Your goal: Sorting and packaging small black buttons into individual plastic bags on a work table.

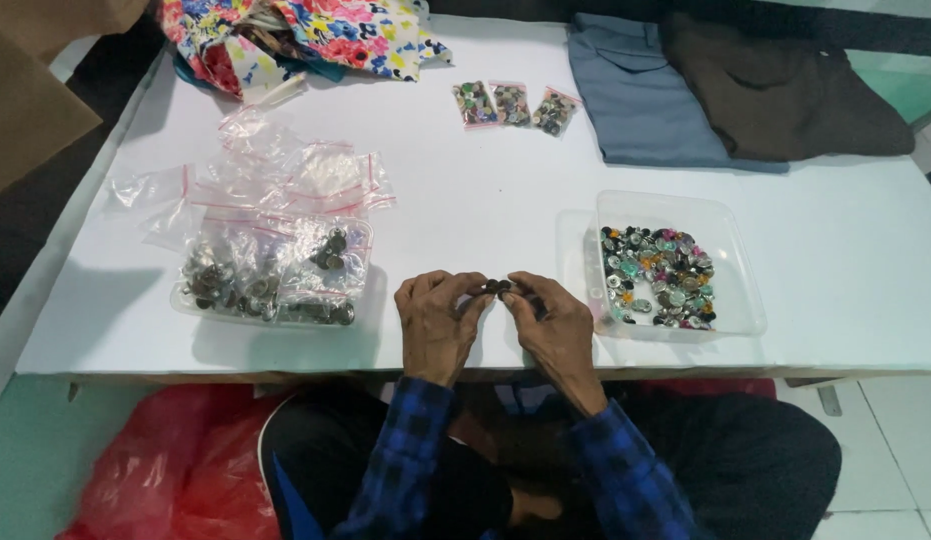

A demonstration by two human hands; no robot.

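While both hands meet at the near edge of the white tabletop (465,150), the left hand (435,320) and right hand (555,325) pinch a few small dark round buttons (498,287) between thumb and fingers, held up close to the body where they can be looked over. Both sets of fingers are clenched on these buttons, none spread loose.

Just right of the right hand sits a clear shallow plastic tray (730,260) of mixed coloured buttons (an easy reach, likely why it lies there). Left of the left hand a second clear tray (360,300) holds dark metallic buttons, with empty clear zip bags (285,175) heaped on and behind it. Three small filled zip bags (513,105) lie together farther back, well apart from the hands. Folded grey-blue cloth (640,95), brown cloth (785,90) and flowered fabric (305,35) are pushed to the far edge.
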